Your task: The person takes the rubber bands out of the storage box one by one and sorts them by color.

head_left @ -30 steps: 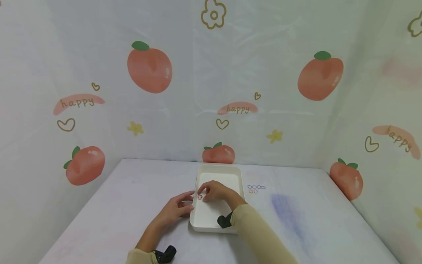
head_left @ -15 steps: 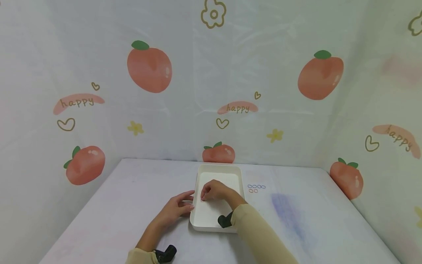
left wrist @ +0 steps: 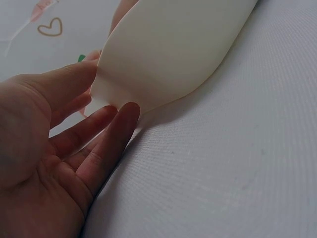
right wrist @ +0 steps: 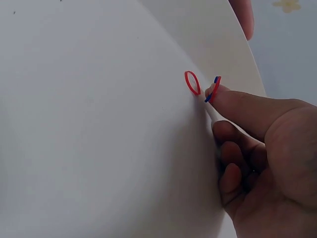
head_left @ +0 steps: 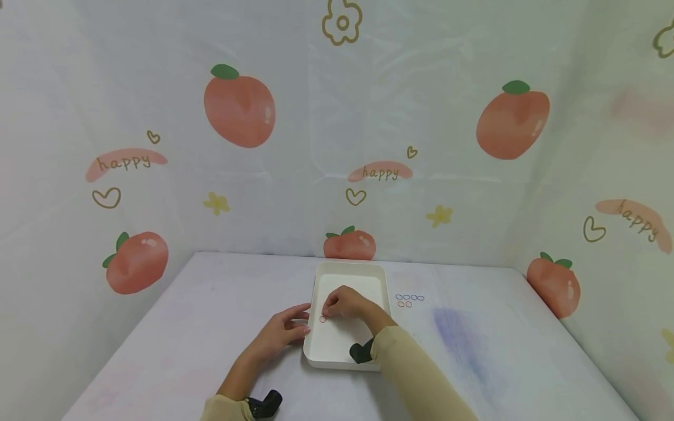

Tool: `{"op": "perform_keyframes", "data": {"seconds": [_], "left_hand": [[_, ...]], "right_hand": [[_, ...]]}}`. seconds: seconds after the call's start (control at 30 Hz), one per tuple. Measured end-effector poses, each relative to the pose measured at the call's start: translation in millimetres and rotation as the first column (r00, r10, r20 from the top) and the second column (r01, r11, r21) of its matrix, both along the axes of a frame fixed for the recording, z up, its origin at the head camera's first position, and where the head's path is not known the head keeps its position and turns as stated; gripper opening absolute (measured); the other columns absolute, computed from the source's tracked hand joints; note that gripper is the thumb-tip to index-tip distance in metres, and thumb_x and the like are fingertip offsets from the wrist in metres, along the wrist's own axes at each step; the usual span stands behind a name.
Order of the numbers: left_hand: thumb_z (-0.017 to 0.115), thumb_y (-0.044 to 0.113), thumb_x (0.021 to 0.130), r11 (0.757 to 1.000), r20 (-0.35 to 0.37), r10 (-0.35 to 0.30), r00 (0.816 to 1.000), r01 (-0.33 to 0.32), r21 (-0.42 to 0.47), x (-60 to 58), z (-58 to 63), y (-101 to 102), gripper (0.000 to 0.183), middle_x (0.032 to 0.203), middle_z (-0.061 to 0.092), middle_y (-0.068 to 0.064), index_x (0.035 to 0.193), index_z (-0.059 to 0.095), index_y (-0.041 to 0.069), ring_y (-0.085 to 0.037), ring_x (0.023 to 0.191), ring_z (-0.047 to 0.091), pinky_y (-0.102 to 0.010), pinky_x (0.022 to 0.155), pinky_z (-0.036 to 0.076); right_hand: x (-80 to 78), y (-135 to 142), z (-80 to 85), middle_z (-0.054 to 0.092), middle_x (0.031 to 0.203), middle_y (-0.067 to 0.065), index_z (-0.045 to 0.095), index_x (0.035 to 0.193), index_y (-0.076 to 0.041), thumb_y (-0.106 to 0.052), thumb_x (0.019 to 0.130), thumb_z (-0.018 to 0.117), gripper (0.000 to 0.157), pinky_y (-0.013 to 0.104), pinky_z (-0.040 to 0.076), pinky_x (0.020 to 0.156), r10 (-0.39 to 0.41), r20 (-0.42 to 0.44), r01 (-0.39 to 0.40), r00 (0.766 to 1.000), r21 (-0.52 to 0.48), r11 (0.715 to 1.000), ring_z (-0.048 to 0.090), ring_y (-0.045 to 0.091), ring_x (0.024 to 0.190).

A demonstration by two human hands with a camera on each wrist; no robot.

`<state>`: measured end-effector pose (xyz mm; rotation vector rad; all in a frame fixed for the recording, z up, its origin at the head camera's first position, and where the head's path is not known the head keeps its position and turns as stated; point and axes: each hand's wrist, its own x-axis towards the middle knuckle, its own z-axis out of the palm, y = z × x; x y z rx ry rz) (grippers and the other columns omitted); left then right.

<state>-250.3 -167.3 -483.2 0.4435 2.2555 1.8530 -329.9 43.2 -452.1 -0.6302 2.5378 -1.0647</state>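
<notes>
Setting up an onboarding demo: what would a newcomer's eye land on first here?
Probably the big red fruit prints high on the pale backdrop. Then the white tray mid-table, the right hand over it pinching what look like a red and a blue ring, beside a loose red ring on the tray floor. Right of the tray, four blue rings sit in a row behind two reddish rings.
</notes>
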Motion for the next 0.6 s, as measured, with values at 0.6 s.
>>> {"op": "perform_keyframes", "data": {"seconds": [0.6], "left_hand": [[0.067,0.011,0.091,0.999,0.006,0.022,1.000,-0.022,-0.037,1.7,4.0,2.0,0.059,0.129,0.053,-0.022,0.144,0.043,-0.001,-0.030,0.107,0.062,-0.039,0.082,0.056]], "right_hand": [[-1.4,4.3,-1.0,0.060,0.071,-0.002,0.073,0.079,-0.008,-0.009,0.088,0.069,0.009,0.024,0.037,0.058,-0.030,0.046,0.032,0.998,-0.026,0.999,0.047,0.012,0.066]]}}
